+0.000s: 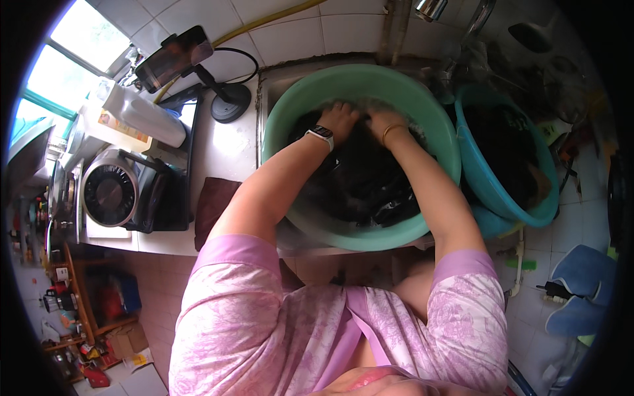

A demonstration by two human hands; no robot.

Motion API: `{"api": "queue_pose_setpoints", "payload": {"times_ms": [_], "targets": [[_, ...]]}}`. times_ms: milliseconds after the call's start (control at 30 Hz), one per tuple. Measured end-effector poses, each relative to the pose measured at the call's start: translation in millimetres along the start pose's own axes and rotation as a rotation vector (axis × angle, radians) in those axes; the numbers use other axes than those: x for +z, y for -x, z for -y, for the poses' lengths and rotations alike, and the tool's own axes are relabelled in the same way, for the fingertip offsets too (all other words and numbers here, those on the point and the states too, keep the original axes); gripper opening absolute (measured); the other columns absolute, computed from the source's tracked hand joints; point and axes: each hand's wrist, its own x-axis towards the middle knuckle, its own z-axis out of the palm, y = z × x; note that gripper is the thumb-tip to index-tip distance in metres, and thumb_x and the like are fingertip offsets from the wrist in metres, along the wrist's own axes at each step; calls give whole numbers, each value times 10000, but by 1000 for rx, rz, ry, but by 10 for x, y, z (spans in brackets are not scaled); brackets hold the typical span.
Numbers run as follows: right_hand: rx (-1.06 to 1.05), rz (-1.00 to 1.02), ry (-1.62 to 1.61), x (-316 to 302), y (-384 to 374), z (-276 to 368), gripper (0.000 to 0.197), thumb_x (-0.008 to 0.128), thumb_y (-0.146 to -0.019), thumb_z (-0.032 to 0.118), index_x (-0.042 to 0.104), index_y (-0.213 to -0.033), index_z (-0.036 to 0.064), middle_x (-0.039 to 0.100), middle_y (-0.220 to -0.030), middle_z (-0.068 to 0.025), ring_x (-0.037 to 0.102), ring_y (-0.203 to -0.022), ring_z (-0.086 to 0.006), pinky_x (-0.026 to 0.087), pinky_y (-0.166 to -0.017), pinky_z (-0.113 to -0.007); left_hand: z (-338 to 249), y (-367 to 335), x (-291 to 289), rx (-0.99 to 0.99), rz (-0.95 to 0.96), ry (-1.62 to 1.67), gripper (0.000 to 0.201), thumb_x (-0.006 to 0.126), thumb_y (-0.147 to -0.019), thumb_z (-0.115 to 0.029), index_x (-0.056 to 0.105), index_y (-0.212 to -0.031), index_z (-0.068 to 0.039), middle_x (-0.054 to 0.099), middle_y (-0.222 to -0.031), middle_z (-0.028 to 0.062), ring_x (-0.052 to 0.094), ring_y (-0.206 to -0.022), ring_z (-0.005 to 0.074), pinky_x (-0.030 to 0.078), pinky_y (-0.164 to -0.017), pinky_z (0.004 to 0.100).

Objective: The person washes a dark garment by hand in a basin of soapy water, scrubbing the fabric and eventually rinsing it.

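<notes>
A large green basin (449,142) holds dark wet cloth (360,175) in water, with some suds along its far right side. Both my hands are at the far part of the cloth, close together. My left hand (339,121), with a white-banded watch on the wrist, has its fingers curled into the fabric. Beside it, my right hand (382,121), wearing a gold bangle, is closed on the same cloth, its fingertips partly hidden in the folds. The cloth's exact kind cannot be made out.
A blue basin (551,204) with more dark cloth stands tilted at the right. Left on the counter are a phone (173,59) on a round-based stand (230,102), a white jug (148,115) and an appliance with a dial (110,187). A tap (430,9) hangs above.
</notes>
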Motion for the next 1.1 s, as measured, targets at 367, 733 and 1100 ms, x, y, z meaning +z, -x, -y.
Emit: {"api": "queue_pose_setpoints", "payload": {"times_ms": [367,733,1100], "targets": [[265,343,190,-831,949,177,424,564,-912,154,497,-1326,91,631,-1218,-175,617,-1129,-317,525,-917,-424,-96,361,-1030,-68,108,-18,328,687,-767,-286,697,-1000,-55,624,-1059,150,568,-1110,344,475,-921,456],[-66,-182,-589,-1462,665,80,343,591,-850,26,645,-1186,71,680,-1134,-121,653,-1053,-265,517,-897,-368,-56,901,-2043,-200,318,25,353,650,-738,-357,706,-799,-14,681,-802,198,660,-827,365,535,-737,456],[-334,-301,-362,-439,41,46,453,635,-909,363,623,-1274,95,580,-1342,-149,515,-1273,-305,384,-1083,-414,-45,325,-1093,96,-32,-54,685,655,-850,-509,467,-1387,-129,479,-1380,185,514,-1241,345,445,-1009,418]]}}
